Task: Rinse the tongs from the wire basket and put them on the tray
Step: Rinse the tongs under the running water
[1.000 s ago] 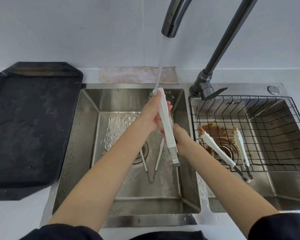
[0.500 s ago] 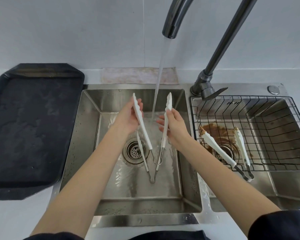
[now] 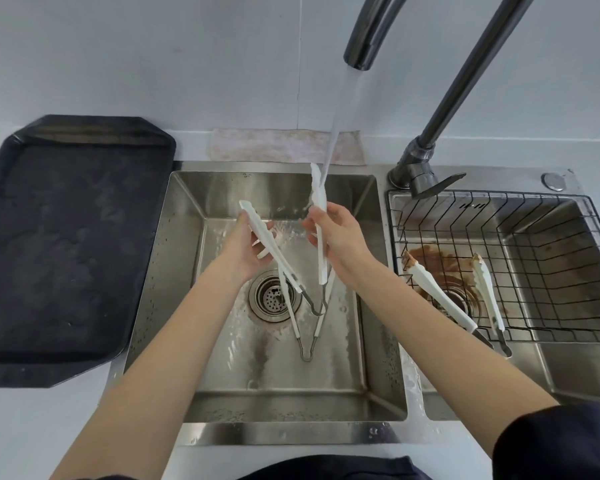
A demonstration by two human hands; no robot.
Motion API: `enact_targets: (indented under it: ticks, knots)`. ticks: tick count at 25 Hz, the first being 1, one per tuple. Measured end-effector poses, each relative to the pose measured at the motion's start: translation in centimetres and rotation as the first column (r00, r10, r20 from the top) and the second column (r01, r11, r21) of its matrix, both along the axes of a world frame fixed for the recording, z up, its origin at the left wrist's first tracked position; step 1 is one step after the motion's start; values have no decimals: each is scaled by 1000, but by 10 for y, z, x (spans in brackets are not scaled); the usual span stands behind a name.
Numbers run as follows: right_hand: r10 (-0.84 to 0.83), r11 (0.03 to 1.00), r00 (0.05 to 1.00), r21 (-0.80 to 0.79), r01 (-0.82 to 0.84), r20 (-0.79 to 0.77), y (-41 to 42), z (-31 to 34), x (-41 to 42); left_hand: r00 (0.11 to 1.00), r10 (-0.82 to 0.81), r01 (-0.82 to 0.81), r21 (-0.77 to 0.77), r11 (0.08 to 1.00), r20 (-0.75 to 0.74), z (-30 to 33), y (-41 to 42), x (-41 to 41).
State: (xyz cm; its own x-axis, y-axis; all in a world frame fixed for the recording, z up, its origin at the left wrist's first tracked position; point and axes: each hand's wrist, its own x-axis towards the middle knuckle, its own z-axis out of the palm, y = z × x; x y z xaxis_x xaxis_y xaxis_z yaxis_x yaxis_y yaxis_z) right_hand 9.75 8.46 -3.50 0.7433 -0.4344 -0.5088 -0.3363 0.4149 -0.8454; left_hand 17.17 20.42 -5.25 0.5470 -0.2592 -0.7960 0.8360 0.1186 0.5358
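Note:
Over the left sink basin [image 3: 174,271] I hold a pair of white tongs [image 3: 320,199] spread into a V, hinge down. My left hand [image 3: 246,251] grips its left arm and my right hand [image 3: 340,237] grips its right arm. The tip of the right arm is in the water stream [image 3: 340,109] falling from the faucet [image 3: 364,36]. A second pair of tongs [image 3: 295,323] lies open on the basin floor beneath. A third, sauce-stained pair [image 3: 440,296] rests in the wire basket [image 3: 499,195] on the right. The black tray [image 3: 66,237] sits left of the sink.
A drain strainer [image 3: 272,297] is in the left basin floor. Brown residue [image 3: 430,261] stains the right basin under the basket. A pale cloth [image 3: 278,147] lies along the back wall behind the sink. The faucet base and lever [image 3: 420,174] stand between the basins.
The held tongs went from closed under the stream to spread apart, one arm in each hand. Its right arm has now moved up into the water.

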Motion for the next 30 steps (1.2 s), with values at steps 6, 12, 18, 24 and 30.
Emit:
enact_targets:
  ticks: [6,12,18,24,30]
  knots:
    - [-83,985,996,151,89,-46,6,-23,-16,768,-559,413,425,806,313,-20,0,-37]
    - [-28,998,971,-59,14,-237,5,-54,-44,732,-630,474,470,745,261,-48,11,-67]
    - [107,981,867,-93,-173,-486,2,-95,-75,681,-685,492,531,690,259,-71,24,-85]
    - [149,988,802,49,-149,-579,3,-121,-83,651,-746,537,609,583,141,-93,28,-98]
    - [170,973,753,-15,-232,-636,11,-144,-81,681,-729,533,632,563,75,-109,20,-100]
